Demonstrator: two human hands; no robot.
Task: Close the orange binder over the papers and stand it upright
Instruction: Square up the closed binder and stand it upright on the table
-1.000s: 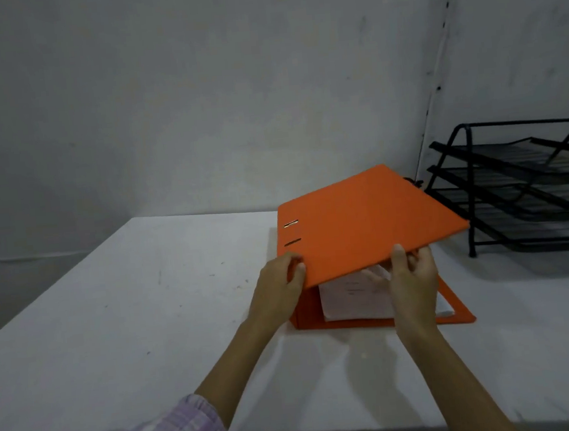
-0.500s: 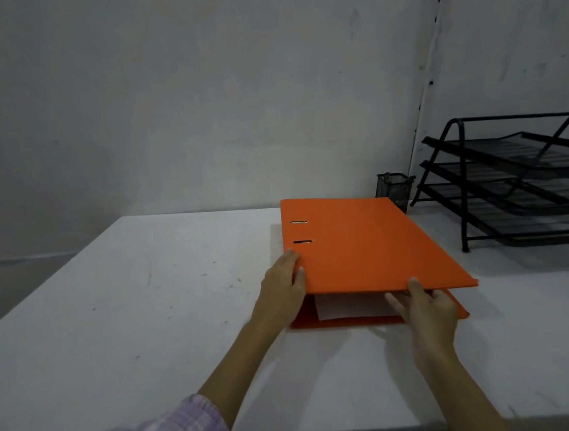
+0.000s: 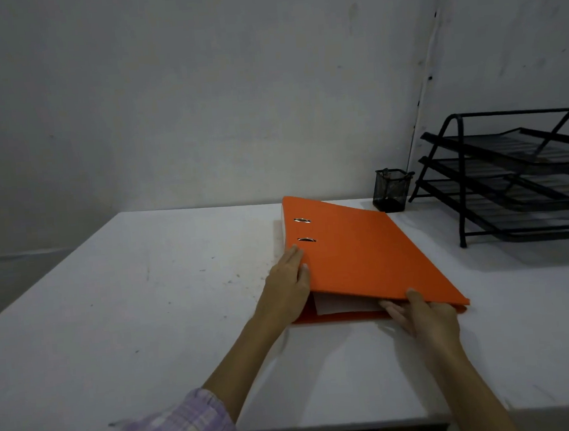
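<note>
On table (image 3: 148, 330) — one binder (image 3: 359, 257), two hands.

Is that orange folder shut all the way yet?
Not quite. The binder lies flat, its cover nearly down, with a gap at the front edge where white papers show.

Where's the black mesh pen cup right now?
The pen cup stands at the table's back right, between the orange binder and the black tray rack.

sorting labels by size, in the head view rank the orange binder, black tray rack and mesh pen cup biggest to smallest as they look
1. orange binder
2. black tray rack, cut off at the frame edge and farther away, so unsure against the binder
3. mesh pen cup
</note>
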